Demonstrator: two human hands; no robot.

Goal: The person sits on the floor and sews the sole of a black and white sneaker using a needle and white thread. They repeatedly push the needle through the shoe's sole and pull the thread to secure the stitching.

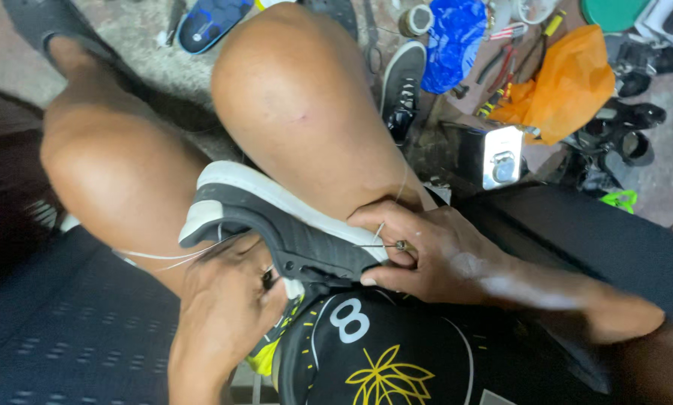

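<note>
black sneaker [291,232] with white sole sat wedged between the bare knees, sole up | left hand [227,307] was tucked in its opening, fingers hidden so can't tell their grip | right hand [426,251] pinched a thin needle [377,245] at the sole edge | white thread [164,256] trailed left

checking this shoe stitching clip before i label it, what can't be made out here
Head view only:
- Left hand: its fingertips are tucked under the black shoe, so its grip is hidden.
- Needle in the right hand: too thin to see where its tip enters the sole.
- White thread: its far end disappears behind the thigh.
- Tools beside the orange bag: small and overlapping, kinds unclear.
</note>
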